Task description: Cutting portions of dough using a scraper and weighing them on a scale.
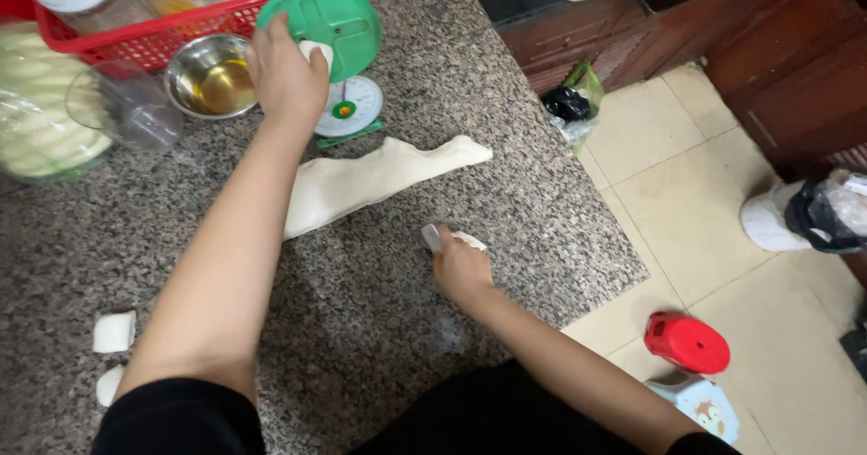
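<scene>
My left hand [284,71] reaches out to the green kitchen scale [330,22] and holds a small piece of white dough [316,53] at its green pan. A long strip of white dough [370,180] lies on the speckled granite counter [379,320] below the scale. My right hand [461,270] rests on the counter near its edge, closed on a small white scraper [432,236] with a bit of dough [470,238] beside it.
A steel bowl with oil [212,76], a clear plastic cup [131,103], a red basket of jars [135,22] and a bag of dough pieces [36,112] stand at the back left. Two cut dough pieces [115,331] lie front left. A red stool [686,342] is on the floor.
</scene>
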